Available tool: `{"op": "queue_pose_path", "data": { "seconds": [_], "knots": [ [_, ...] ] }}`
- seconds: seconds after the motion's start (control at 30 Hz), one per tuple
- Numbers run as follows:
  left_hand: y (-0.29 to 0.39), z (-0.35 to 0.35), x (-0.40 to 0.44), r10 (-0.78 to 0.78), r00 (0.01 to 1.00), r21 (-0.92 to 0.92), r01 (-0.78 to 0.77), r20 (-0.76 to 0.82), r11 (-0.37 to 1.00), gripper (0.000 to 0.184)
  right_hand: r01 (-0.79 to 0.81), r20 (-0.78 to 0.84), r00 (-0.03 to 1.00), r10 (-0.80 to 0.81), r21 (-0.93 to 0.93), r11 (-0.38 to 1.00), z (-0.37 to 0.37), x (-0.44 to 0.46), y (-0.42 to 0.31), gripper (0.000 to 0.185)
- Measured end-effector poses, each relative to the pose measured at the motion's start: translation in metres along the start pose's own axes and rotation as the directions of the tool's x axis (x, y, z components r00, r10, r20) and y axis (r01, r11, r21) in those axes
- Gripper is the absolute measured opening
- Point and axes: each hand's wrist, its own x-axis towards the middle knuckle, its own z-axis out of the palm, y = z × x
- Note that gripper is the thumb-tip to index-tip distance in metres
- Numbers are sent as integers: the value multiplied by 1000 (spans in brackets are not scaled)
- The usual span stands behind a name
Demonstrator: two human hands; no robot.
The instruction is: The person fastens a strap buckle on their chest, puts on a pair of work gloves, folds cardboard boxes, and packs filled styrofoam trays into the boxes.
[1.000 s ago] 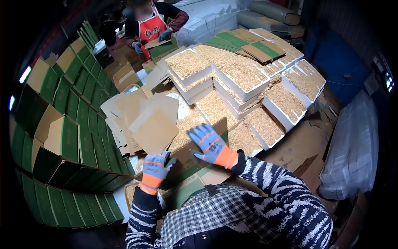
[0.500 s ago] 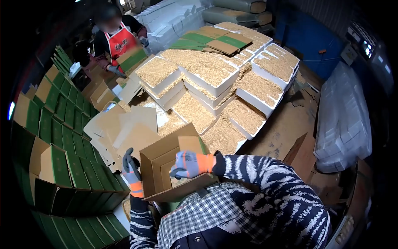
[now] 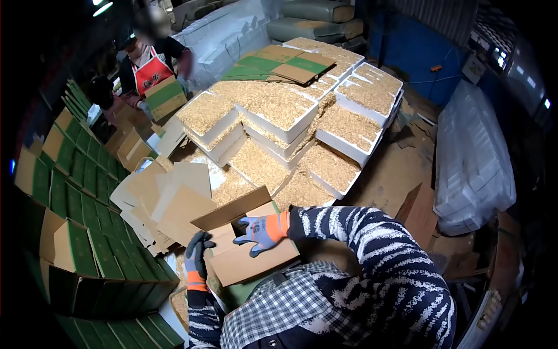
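Note:
A brown cardboard box [image 3: 250,262] stands in front of my body, its near flap folded inward and its far flap [image 3: 235,207] still upright. My right hand [image 3: 263,231], in a grey-blue glove with an orange cuff, lies across the folded flaps with its fingers spread. At the box's left end, my left hand [image 3: 197,256] wears a matching glove; its dark fingertips curl against the edge there. The box's contents are mostly hidden under the flaps and my right hand. Green shows on the box's side near my checked apron [image 3: 285,302].
White foam trays [image 3: 273,107] topped with tan crumbly material are stacked ahead. Flat cardboard sheets [image 3: 186,212] lie left of them. Rows of green boxes [image 3: 107,250] line the left. Another person [image 3: 152,72] handles a box. Plastic-wrapped blocks [image 3: 474,163] stand at right.
The near flap has folded inward over the opening, and my right hand has come out of the box onto the flaps. My left fingers have curled nearer the box edge. The view has shifted slightly.

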Motion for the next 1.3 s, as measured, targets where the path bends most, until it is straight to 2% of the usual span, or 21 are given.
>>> {"op": "queue_pose_path", "data": {
  "seconds": [0.03,0.07,0.1,0.17,0.27,0.37,0.4,0.43,0.5,0.57,0.6,0.63,0.7,0.77,0.83,0.9,1.0,1.03,1.17,1.23,1.3],
  "knots": [
    [-18,-9,-10,172,971,211,-136,-165,968,35,21,-198,980,-25,-27,999,26,2,14,68],
    [-64,-28,-18,-2,917,-269,-114,-398,956,42,-24,-214,976,38,67,997,5,-7,3,65],
    [-63,-39,-39,172,925,430,-11,-339,903,48,-67,-218,971,101,159,985,-16,-16,-8,63],
    [-35,-26,-58,-368,813,-320,237,-451,917,51,-122,-297,892,341,570,813,-25,-23,-7,59],
    [25,-26,-46,-136,977,-215,99,-163,972,51,572,-594,504,628,774,272,16,15,-25,51],
    [108,-13,-10,-121,990,55,125,-78,991,44,194,-623,640,450,697,690,130,49,-2,51],
    [92,-13,-7,-144,990,272,139,-2,952,47,218,-231,790,568,972,92,143,46,-4,50],
    [62,-11,1,-179,982,475,126,67,871,50,94,155,903,401,840,-535,147,40,0,51],
    [-1,15,-24,-336,922,662,131,193,738,54,-557,352,816,459,691,461,125,13,28,48],
    [23,48,-50,-399,847,747,2,353,665,49,-593,-260,675,691,366,717,72,-31,36,37],
    [30,49,-50,-401,846,747,5,352,665,49,-481,-568,614,548,282,830,34,-55,53,28],
    [36,51,-53,-361,816,659,-32,451,751,44,-330,-831,204,517,439,836,15,-65,73,32],
    [30,51,-56,-310,786,554,-50,536,831,40,-405,-843,-204,498,536,741,-23,-90,137,72],
    [3,40,-51,-423,698,658,-93,579,747,36,-597,-664,-495,560,728,336,-8,-94,279,92],
    [6,37,-47,-359,773,681,-126,524,721,32,-399,-246,-456,855,915,50,-81,-76,230,110],
    [28,41,-39,150,953,442,-257,263,859,26,-304,-169,-473,865,952,20,-99,-58,266,117],
    [19,33,-32,407,888,604,-206,-216,770,28,-136,-363,-565,741,927,350,-131,-48,262,112],
    [18,30,-32,419,842,610,-142,-340,780,30,-82,-209,-579,788,977,199,-150,-57,250,111],
    [-17,25,-34,192,792,434,101,-580,895,37,-347,-600,-427,677,799,490,-147,-101,232,107],
    [-39,20,-39,-96,880,20,119,-465,993,44,-72,-818,-182,546,564,822,-141,-131,219,94],
    [-47,18,-41,-52,895,185,148,-444,972,48,388,-659,72,748,710,588,-157,-135,114,86]
  ]
}}
